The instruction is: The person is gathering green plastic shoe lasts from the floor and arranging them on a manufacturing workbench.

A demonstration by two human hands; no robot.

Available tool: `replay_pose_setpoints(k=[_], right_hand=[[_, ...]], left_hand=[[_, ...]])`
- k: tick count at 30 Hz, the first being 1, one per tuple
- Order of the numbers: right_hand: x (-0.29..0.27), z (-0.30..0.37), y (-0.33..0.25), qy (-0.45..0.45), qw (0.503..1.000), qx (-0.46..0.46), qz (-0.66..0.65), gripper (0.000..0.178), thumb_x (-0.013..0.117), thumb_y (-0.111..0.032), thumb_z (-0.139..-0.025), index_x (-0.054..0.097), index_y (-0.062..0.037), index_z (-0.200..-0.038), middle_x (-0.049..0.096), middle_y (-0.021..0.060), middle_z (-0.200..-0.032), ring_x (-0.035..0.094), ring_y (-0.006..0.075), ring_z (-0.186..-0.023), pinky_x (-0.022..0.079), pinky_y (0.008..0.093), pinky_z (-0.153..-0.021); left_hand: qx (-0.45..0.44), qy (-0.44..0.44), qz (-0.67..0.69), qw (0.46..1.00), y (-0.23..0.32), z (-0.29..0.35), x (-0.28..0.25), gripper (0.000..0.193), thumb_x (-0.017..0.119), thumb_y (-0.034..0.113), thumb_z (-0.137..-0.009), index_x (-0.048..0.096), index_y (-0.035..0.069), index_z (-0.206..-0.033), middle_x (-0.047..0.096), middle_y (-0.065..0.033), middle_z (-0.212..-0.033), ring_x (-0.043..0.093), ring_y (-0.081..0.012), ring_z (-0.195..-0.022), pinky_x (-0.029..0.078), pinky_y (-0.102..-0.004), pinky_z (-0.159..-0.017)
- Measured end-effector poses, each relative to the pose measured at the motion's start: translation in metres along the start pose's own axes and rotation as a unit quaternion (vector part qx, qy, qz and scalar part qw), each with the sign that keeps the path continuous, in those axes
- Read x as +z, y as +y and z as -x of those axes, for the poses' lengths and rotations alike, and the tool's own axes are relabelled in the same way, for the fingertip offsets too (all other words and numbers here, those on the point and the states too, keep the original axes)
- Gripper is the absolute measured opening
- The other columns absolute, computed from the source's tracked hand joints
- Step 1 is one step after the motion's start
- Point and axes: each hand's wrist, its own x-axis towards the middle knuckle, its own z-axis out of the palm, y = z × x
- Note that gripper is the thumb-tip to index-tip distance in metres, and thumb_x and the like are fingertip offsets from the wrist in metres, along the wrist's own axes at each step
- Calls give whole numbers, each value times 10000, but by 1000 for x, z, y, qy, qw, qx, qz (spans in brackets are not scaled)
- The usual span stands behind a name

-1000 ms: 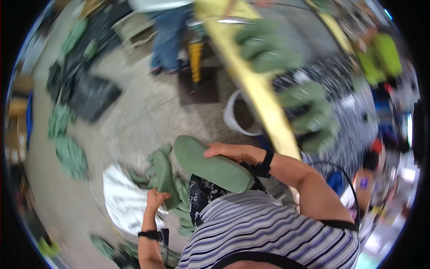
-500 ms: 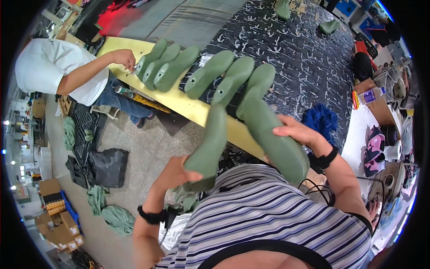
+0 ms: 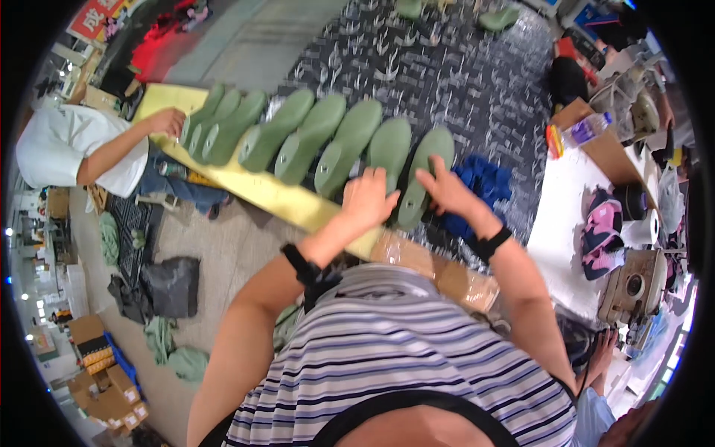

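Green shoe lasts [image 3: 348, 141], several of them, lie side by side in a slanting row, soles up, across a yellow board [image 3: 287, 203] and a dark patterned cloth [image 3: 372, 56]. My left hand [image 3: 369, 200] is closed over the near end of the second last from the right [image 3: 390, 143], hiding that end. At the row's right end, my right hand [image 3: 450, 192] grips the side of the rightmost last [image 3: 412, 205], thumb and fingers on its upper surface. Both lasts rest on the table.
A co-worker's hand [image 3: 168, 121] touches the row's left end. Blue crumpled cloth [image 3: 480, 186] lies right of my right hand. Taped brown packages [image 3: 436, 268] sit along the near edge. Farther right are a bottle [image 3: 590, 128] and pink-and-navy shoes [image 3: 602, 231]. Two more lasts [image 3: 499, 19] lie far back.
The two lasts that were held up over the near edge are now set down at the row's right end. Both my hands moved forward with them, and the left one also went right.
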Motion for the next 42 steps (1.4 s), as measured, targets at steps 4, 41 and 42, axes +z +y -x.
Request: replay_pose_setpoints(k=[4,41,42], right_hand=[[6,5,10,40,998,8,-40,754,524,-425,-853,156,-20,-1370,598,285,-900,611,297,-543,497,361,-472],[13,10,-4,-21,999,7,-26,830,479,-517,-864,72,-21,-1391,598,207,-766,601,225,-569,496,305,-509],[11,9,-4,-16,999,9,-27,830,479,-517,-864,72,-21,-1391,598,207,-766,601,225,-569,496,305,-509]], left_hand=[[-34,28,52,998,-20,11,34,758,698,285,-707,276,-45,-1244,402,-278,-1211,515,-436,-1004,441,-483,-836],[70,44,112,990,-23,-11,29,504,602,161,-737,437,16,-1190,450,-193,-1203,463,-378,-1096,394,-434,-912],[68,51,109,990,-22,-12,29,491,599,163,-736,449,12,-1178,464,-191,-1189,473,-373,-1082,402,-423,-901]])
